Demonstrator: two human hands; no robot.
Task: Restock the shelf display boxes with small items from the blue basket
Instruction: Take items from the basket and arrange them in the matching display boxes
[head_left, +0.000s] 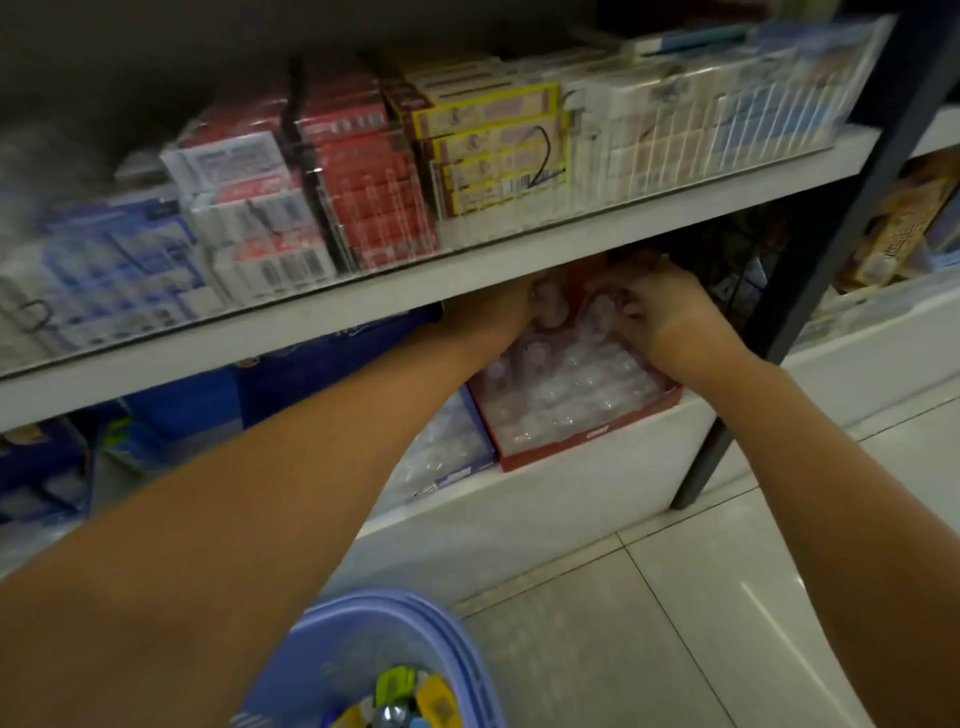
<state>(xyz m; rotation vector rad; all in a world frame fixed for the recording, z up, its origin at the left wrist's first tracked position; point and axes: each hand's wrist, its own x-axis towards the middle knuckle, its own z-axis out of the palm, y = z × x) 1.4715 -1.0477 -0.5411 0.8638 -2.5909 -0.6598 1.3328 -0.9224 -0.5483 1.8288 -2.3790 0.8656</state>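
- A person is reaching both bare arms under a white upper shelf (467, 275) toward a red display box (582, 431) sitting on the lower shelf (519, 499), right of centre.
- The red display box is already looking well filled: rows of small clear-topped items (561, 384) are covering its near half, so the restocking is judged to be well under way.
- The blue basket (374, 654) is sitting on the floor at the near edge of the view, and a few small yellow, green and clear items (400, 696) are showing in it, so more is left to put away.
- The right hand (660, 306) is working at the far end of the box, its fingers (623, 304) curling down onto the small items there; whether they are pinching one cannot be told through the blur.
- The left hand (488, 317) is lying at the far left side of the box, mostly hidden under the upper shelf, so its fingers cannot be read.
- A second display box (447, 467) with a blue edge is standing just left of the red one.
- Red, yellow and white cartons (363, 171) are filling the upper shelf.
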